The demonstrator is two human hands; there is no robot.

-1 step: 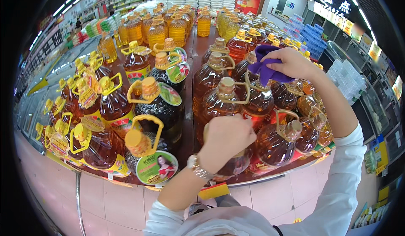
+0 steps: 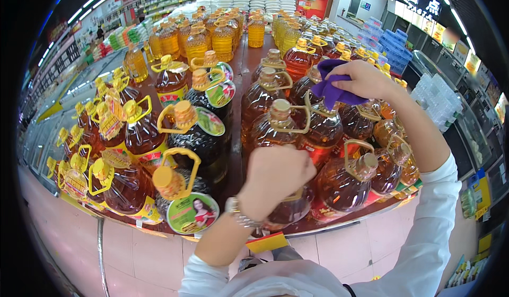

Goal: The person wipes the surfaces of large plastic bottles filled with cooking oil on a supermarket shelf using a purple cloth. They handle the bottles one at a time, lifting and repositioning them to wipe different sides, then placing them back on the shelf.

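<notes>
My right hand (image 2: 363, 80) reaches out over the bottles on the right and is closed around a purple cloth (image 2: 333, 88). The cloth hangs over the neck of a large bottle of amber oil (image 2: 321, 130). My left hand (image 2: 277, 180), with a metal watch (image 2: 239, 212) at its wrist, is curled into a fist above an oil bottle (image 2: 290, 209) in the front row. The fist covers part of that bottle, and whatever its fingers grip is hidden. Right of it stands another big oil bottle (image 2: 342, 185) with a looped handle.
A dark bottle with a yellow handle and round green label (image 2: 193, 213) stands left of my left hand. More oil bottles with yellow caps (image 2: 127, 185) crowd the left side. A gap in the brown display table (image 2: 240, 79) runs between the rows. Water packs (image 2: 435, 101) stand at right.
My left hand has shifted slightly left. The purple cloth and my right hand have barely moved, and the nearby bottles sit slightly further left in the picture.
</notes>
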